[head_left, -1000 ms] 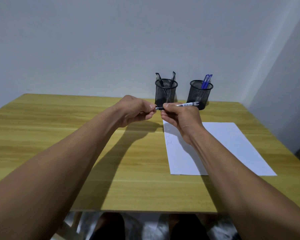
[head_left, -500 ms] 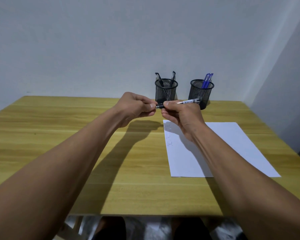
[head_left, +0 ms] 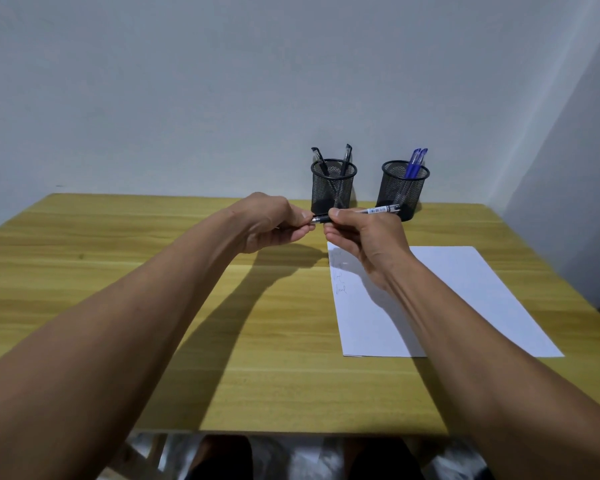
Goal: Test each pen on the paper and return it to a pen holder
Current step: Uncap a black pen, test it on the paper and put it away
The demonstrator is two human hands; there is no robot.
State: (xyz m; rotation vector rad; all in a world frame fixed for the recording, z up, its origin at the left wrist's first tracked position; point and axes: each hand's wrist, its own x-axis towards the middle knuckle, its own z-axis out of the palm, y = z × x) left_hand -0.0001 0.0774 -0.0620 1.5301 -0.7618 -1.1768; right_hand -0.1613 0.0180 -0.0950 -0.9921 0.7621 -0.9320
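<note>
A black-and-clear pen (head_left: 378, 210) lies level above the table, gripped by my right hand (head_left: 364, 237) around its barrel. My left hand (head_left: 274, 221) pinches the pen's left end; whether that end is a cap is hidden by my fingers. Under my right wrist a white sheet of paper (head_left: 465, 292) lies flat, with a few scribbles near its left edge. At the back stand two black mesh pen holders: the left holder (head_left: 333, 188) has two black pens, the right holder (head_left: 404, 187) has blue pens.
The wooden table (head_left: 118, 271) stretches wide to the left of my arms. A grey wall rises close behind the holders and along the right side. The table's front edge is near my body, with my knees below it.
Both hands stay joined on the pen. The pen's right end has tilted a little and the hands sit slightly higher against the holders; the view shifted a bit.
</note>
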